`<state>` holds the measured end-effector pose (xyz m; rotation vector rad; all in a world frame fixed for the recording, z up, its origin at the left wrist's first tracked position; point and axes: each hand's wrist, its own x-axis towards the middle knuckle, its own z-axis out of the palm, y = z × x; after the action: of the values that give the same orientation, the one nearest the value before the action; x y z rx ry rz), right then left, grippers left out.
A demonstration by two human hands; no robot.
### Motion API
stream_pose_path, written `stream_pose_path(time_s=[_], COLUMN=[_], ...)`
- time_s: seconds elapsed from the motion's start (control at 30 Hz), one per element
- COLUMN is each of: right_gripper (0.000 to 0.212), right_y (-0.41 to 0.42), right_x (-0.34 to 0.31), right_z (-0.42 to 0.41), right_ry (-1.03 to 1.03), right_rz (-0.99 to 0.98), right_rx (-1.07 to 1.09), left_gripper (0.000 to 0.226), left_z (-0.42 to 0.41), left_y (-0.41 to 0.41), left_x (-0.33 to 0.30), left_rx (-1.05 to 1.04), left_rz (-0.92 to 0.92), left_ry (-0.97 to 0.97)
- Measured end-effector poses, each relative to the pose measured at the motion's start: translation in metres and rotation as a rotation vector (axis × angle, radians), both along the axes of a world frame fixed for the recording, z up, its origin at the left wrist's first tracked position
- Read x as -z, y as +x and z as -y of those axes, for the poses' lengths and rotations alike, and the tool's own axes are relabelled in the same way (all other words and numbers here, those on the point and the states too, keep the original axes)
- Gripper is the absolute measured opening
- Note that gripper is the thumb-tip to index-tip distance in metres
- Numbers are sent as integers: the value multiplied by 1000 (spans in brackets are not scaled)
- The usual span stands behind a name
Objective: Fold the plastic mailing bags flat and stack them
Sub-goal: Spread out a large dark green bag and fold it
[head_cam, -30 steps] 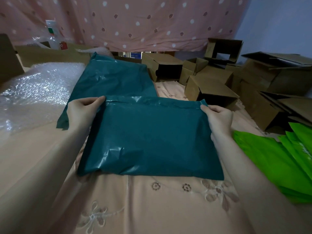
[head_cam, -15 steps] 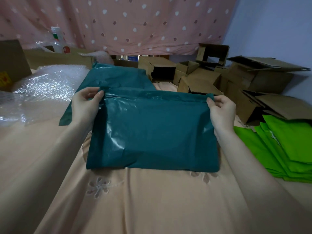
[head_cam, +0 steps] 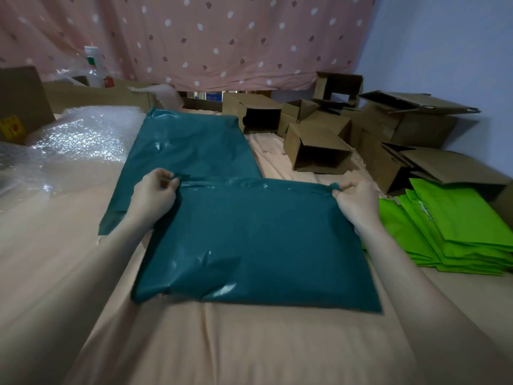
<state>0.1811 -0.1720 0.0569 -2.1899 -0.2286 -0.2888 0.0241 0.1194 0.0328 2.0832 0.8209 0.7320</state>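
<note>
A dark teal mailing bag (head_cam: 258,243) lies on the peach sheet in front of me, puffed and creased near its lower left. My left hand (head_cam: 154,194) pinches its far left corner. My right hand (head_cam: 356,198) pinches its far right corner. The far edge between them is folded into a narrow strip. Behind it, a second teal bag (head_cam: 188,145) lies flat, reaching toward the back. A stack of bright green mailing bags (head_cam: 455,232) sits at the right.
Bubble wrap (head_cam: 69,145) covers the left side. Several open cardboard boxes (head_cam: 319,145) crowd the back and right, in front of a dotted pink curtain (head_cam: 194,37). The peach sheet (head_cam: 222,343) stretches toward me.
Both hands have closed from flat grips into pinches on the bag's far corners. The view has shifted, so the bag appears lower and closer.
</note>
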Motion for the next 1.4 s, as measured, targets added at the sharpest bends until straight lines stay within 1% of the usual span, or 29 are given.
stream_pose_path(time_s=[0.07, 0.13, 0.27, 0.37, 0.4, 0.47, 0.53, 0.57, 0.63, 0.67, 0.73, 0.8, 0.9, 0.93, 1.1, 1.2, 1.3, 1.37, 1.4], right_gripper=[13, 15, 20, 24, 25, 24, 22, 25, 36, 42, 47, 41, 40, 40, 39, 38, 40, 42, 43], right_y=[-2, -3, -6, -11, -13, -21, -38, -49, -74, -87, -107, -115, -120, -121, -124, -122, -120, -122, -122], right_x=[9, 16, 30, 38, 38, 34, 26, 22, 20, 21, 22, 22, 19, 19, 23, 30, 36, 37, 37], right_z=[3, 6, 10, 13, 14, 14, 3, -7, -30, -41, -57, -69, -87, -96, -135, -143, -141, -141, -141], right_ry=[-53, -100, -165, -259, -282, -331, -361, -373, -430, -468, -516, -526, -541, -547, -632, -702, -791, -828, -832], right_rz=[-21, -25, -4, 31, 78, 248, 418, 449, 453, 449, 430, 390, 376, 373, 321, 245, 215, 200, 188], right_rx=[16, 36, 25, 23, 28, 29, -76, -171, -360, -424, -507, -559, -610, -628, -681, -698, -697, -693, -691], left_gripper=[27, 28, 20, 28, 31, 32, 30, 32, 37, 39, 46, 52, 41, 41, 44, 41, 42, 51, 63], left_z=[5, 10, 11, 12, 13, 16, 29, 40, 72, 88, 106, 103, 77, 68, 40, 39, 45, 44, 42], left_y=[0, -1, -5, -11, -14, -17, -16, -13, -7, -4, -2, -8, -17, -22, -37, -38, -40, -42, -42], left_x=[8, 13, 24, 24, 20, 10, -3, -9, -17, -15, -7, -1, 3, 4, 15, 24, 35, 41, 43], left_rx=[40, 69, 87, 43, -4, -40, 75, 177, 388, 452, 474, 401, 291, 276, 333, 397, 446, 461, 464], left_rz=[-86, -133, -133, -160, -166, -135, -71, -63, -147, -213, -288, -282, -283, -273, -229, -309, -373, -409, -427], left_ry=[3, -2, 79, 272, 349, 473, 551, 571, 604, 628, 664, 654, 596, 578, 522, 448, 470, 502, 532])
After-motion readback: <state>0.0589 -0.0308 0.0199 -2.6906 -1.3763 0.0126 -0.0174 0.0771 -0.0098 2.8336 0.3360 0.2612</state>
